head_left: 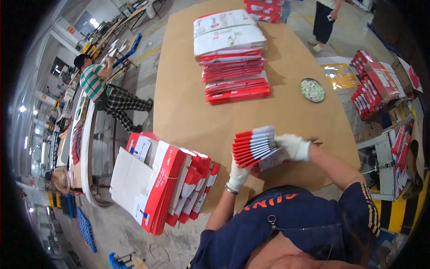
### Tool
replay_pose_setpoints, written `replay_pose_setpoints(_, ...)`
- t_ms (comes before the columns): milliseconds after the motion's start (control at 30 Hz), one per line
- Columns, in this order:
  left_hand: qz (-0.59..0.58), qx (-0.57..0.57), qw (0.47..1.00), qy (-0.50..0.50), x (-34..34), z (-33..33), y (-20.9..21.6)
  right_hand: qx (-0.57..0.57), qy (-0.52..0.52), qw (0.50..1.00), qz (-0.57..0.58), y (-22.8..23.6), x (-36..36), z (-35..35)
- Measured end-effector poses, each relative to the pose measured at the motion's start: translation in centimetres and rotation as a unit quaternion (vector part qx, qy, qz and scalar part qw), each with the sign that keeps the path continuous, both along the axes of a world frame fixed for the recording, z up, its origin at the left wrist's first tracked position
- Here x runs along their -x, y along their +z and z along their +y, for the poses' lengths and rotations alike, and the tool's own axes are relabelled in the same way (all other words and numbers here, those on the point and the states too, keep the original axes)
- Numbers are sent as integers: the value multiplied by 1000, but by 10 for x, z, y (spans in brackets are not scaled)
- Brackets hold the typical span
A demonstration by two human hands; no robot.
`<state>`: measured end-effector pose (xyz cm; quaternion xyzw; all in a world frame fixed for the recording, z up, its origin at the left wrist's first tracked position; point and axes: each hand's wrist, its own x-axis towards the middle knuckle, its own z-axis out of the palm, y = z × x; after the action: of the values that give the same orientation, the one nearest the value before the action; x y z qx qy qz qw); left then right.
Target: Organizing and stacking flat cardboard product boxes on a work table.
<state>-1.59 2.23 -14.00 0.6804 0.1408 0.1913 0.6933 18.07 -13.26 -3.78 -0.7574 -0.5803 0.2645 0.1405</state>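
Note:
Both my hands wear white gloves. A small stack of flat red and white cartons (pixel 253 146) is held up tilted above the table, in front of my chest, its layered edges fanned toward me. My left hand (pixel 238 174) grips the stack from below at its left side, with fingers partly hidden behind it. At the stack's right end, my right hand (pixel 292 147) is closed on the edge, its fingertips partly hidden. Beneath the hands a pale flat piece (pixel 271 162) lies close to the table, mostly covered.
The brown table (pixel 215 123) bears a tall pile of flattened cartons (pixel 233 58) at the far side and a round dish (pixel 312 90) of pale green-white pieces. Red and white cartons (pixel 165 184) lean at the near left. A person (pixel 101 85) stands left; another (pixel 323 22) stands far right.

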Motion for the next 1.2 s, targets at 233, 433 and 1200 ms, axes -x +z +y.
replay_pose_setpoints(233, 17, -24, 993, -114, 20, -8, -8, -95, -66, 992, -59, -43, 41, 4)
replay_pose_setpoints(433, -3, -310, 947, 78, 0, 8, -46, -39, -3, 993, -108, -12, 32, -7)
replay_pose_setpoints(1200, -102, 111, 982, -110, 23, -15, 48, -114, 126, 971, -165, 90, 86, 61)
